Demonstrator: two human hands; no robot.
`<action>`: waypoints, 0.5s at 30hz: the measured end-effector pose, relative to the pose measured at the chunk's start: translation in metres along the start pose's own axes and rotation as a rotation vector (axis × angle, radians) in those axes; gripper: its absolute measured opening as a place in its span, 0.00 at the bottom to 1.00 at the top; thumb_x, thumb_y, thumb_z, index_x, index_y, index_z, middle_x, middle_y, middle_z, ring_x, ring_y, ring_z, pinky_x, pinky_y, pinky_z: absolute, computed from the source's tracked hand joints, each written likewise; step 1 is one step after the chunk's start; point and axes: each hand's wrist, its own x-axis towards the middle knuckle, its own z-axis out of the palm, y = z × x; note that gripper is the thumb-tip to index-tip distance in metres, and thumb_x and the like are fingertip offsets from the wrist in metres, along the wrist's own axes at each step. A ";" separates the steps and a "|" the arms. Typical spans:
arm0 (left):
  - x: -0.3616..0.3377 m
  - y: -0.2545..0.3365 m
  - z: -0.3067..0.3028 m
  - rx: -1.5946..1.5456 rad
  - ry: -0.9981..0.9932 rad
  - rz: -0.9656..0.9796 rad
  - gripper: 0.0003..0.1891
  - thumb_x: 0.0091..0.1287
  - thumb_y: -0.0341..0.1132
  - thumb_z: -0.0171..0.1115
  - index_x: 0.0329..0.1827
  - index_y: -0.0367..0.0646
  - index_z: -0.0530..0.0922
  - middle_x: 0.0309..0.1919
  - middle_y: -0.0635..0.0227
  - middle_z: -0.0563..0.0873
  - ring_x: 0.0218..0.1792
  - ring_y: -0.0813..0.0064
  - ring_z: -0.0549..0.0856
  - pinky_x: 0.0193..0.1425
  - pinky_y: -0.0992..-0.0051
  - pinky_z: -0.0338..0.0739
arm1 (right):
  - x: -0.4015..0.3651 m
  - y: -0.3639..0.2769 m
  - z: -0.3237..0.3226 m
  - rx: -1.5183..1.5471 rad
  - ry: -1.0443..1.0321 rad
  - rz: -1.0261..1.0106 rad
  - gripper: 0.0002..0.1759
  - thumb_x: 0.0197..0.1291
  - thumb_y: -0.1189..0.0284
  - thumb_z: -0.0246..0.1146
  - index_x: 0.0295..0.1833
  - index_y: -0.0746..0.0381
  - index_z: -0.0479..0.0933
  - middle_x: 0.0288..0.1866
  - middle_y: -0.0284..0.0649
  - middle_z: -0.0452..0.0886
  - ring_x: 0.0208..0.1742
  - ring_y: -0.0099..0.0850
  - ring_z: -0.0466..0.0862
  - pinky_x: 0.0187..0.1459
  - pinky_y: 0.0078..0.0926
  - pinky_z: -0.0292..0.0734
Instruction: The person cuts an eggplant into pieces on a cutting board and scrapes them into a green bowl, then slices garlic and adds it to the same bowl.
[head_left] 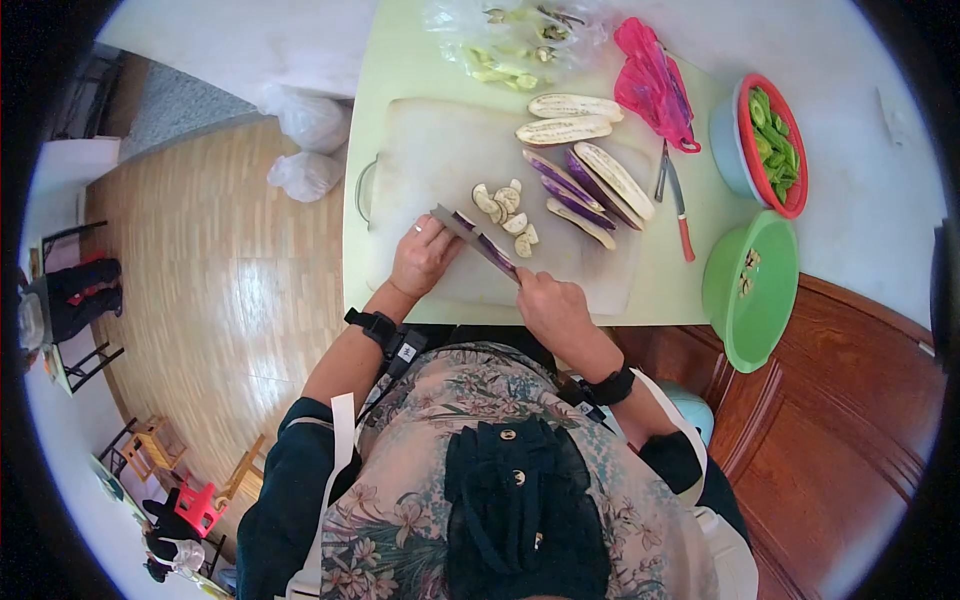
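My right hand is closed round the handle of a kitchen knife, whose blade runs up and left across the cutting board. Under and beside the blade shows a strip of purple eggplant. My left hand presses with bent fingers at the blade's far end, on the eggplant; its fingertips are partly hidden. Just beyond the blade lies a small pile of cut eggplant pieces. Long eggplant strips with purple skin rest to the right, and pale eggplant slices lie farther back.
A second knife with a red handle lies right of the board. A green basin holds a few pieces at the table's right edge. Behind it, a red basket holds green vegetables. Plastic bags and a pink bag lie at the back.
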 end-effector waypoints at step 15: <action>-0.005 -0.001 0.002 -0.019 0.033 -0.033 0.12 0.50 0.24 0.69 0.38 0.37 0.80 0.39 0.61 0.82 0.40 0.61 0.81 0.42 0.68 0.78 | 0.046 -0.002 0.028 0.148 0.123 0.147 0.08 0.58 0.72 0.53 0.38 0.64 0.75 0.27 0.50 0.82 0.29 0.48 0.84 0.32 0.46 0.79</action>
